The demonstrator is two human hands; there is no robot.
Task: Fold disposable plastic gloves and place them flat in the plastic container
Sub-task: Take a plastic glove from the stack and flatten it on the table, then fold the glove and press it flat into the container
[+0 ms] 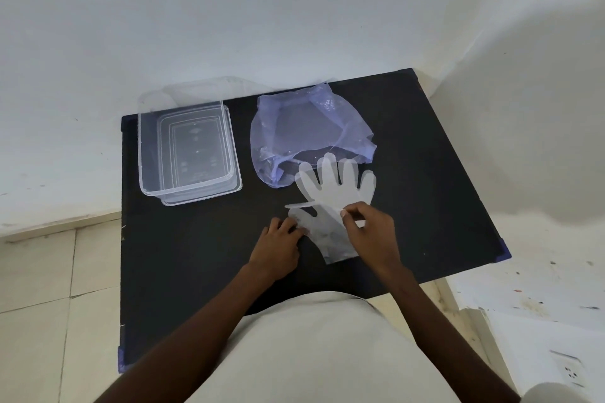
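The right hand point(371, 232) pinches a translucent disposable glove point(334, 188) between thumb and fingertips, while the left hand point(278, 247) presses a second, overlapping glove point(322, 234) flat with closed fingers on the black table point(196, 255). Beyond lie one bluish plastic bag point(307, 131) and, left, one clear plastic container point(186, 147).

black table point(425, 147), blue plastic bag point(307, 131), wall socket point(568, 370)

Black table point(183, 271), white walls point(229, 10)
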